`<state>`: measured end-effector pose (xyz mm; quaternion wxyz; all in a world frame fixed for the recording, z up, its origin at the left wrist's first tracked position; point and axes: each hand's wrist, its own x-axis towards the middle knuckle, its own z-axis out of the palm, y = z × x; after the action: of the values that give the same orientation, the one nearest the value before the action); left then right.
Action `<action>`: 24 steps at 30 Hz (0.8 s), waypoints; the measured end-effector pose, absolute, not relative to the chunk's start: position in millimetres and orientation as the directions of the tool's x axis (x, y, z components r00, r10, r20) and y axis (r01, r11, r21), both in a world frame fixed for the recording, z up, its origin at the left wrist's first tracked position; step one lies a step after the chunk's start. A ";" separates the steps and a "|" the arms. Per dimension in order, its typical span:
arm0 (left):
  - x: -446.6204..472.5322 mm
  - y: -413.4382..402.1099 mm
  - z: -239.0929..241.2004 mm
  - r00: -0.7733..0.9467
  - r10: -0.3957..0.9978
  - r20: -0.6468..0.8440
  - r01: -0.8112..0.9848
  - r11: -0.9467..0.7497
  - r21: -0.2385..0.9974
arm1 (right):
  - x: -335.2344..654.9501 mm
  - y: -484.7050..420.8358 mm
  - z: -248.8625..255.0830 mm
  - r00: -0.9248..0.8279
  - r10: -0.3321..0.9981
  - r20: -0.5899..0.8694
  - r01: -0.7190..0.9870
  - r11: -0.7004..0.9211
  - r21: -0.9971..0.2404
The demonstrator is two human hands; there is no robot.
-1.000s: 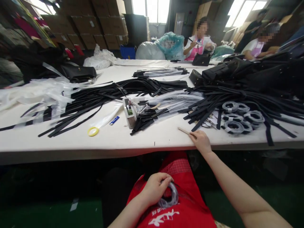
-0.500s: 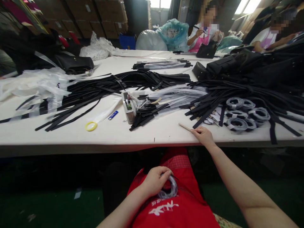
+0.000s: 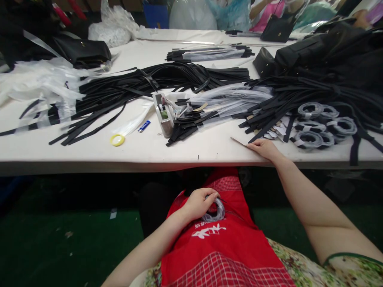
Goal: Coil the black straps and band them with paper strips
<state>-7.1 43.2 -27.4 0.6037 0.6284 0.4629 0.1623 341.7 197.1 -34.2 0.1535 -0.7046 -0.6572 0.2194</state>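
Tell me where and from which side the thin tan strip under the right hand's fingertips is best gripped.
Probably by its near end, where the right hand already rests. The tan strip lies flat on the white table, angling away to the left, so pinching that end from the table edge and sliding it over the edge looks easiest.

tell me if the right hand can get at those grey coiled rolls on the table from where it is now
Probably yes. The right hand rests on the table edge, and the grey rolls lie just to its right, with only loose black straps beside them, nothing stacked over them.
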 end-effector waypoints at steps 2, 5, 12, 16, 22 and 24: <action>-7.0 42.8 -27.6 0.521 0.777 -0.353 0.386 0.155 0.909 | 341.1 197.4 -32.1 0.026 0.993 -0.116 0.867 -0.080 -0.492; -6.8 42.3 -26.6 0.519 0.780 -0.351 0.388 0.151 0.909 | 340.0 197.9 -29.9 0.009 0.994 -0.113 0.884 -0.060 -0.463; -7.1 40.8 -21.8 0.538 0.779 -0.322 0.385 0.112 0.916 | 339.4 199.5 -27.7 -0.003 0.992 -0.124 0.891 -0.053 -0.451; -7.6 38.9 -21.1 0.541 0.782 -0.310 0.380 0.102 0.919 | 339.4 203.2 -27.2 0.019 0.994 -0.108 0.899 -0.064 -0.433; -8.1 36.1 -18.8 0.538 0.808 -0.240 0.393 0.011 0.919 | 309.3 172.6 -15.7 -0.003 0.996 0.092 0.925 0.038 -0.379; -7.7 34.7 -19.3 0.534 0.822 -0.199 0.380 -0.023 0.925 | 284.3 145.5 -10.0 -0.050 0.984 0.173 0.898 0.120 -0.424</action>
<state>-7.7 34.7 -19.3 0.5447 0.6858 0.4380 0.2028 284.3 145.5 -10.0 0.2126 -0.6555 -0.7176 0.1011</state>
